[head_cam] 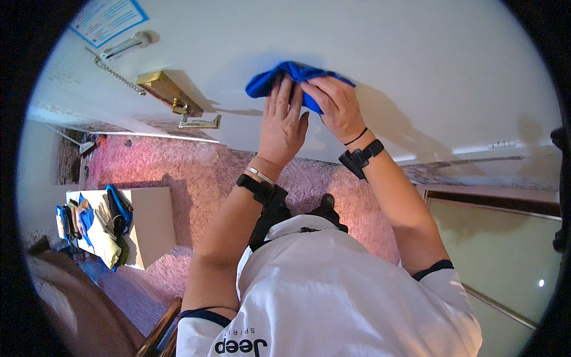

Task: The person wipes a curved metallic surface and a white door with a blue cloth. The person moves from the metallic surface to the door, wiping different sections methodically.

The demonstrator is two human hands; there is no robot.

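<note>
A blue cloth (290,71) lies bunched against a white door (401,53). My left hand (283,120) presses on its left part with extended fingers; the fingertips go partly out of sight in the folds. My right hand (337,105) has its fingers bent over the cloth's right part, and some of the cloth hangs below them. Both hands are close together, with black straps on the wrists. Left of them on the door are a brass lever handle on a long plate (163,89), a door chain (118,76) and a pale metal handle (129,44).
A white cabinet (154,218) bearing several folded clothes (102,218) stands on the pink carpet (200,165) at left. A wooden-framed piece of furniture (163,325) is at lower left. Pale framed panels (495,241) stand at right. A printed sheet (109,20) is at upper left.
</note>
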